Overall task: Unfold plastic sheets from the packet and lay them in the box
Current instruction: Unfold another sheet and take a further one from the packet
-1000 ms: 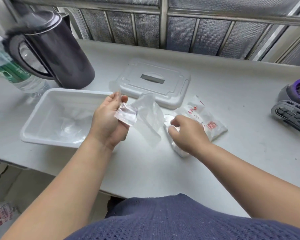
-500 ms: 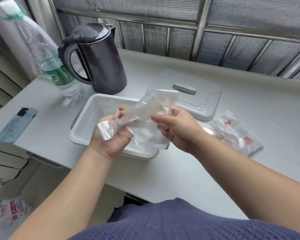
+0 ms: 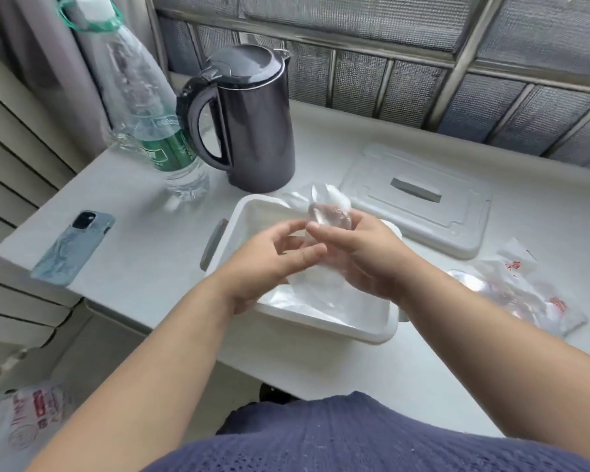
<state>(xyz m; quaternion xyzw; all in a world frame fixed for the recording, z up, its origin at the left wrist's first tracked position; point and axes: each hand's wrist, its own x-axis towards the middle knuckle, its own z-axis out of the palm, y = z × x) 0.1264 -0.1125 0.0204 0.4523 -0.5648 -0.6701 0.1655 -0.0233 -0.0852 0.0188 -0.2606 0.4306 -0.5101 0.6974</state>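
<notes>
Over the white box [image 3: 242, 212], the fingers of our right hand [image 3: 365, 264] curl round a half-unfolded plastic sheet [image 3: 327, 209]; those of our left hand [image 3: 269, 264] are loosely spread against it. Some plastic already lies inside the box; the packet [image 3: 525, 294] to the right of the box seems to hold more.

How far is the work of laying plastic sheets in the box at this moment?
Done: the lid is off the box, and clear plastic already lies on its floor. In hand: the right hand holds a partly unfolded sheet above the box, with the left hand touching it. Left: spread this sheet and lay it down; the packet on the table seems to hold more.
</notes>
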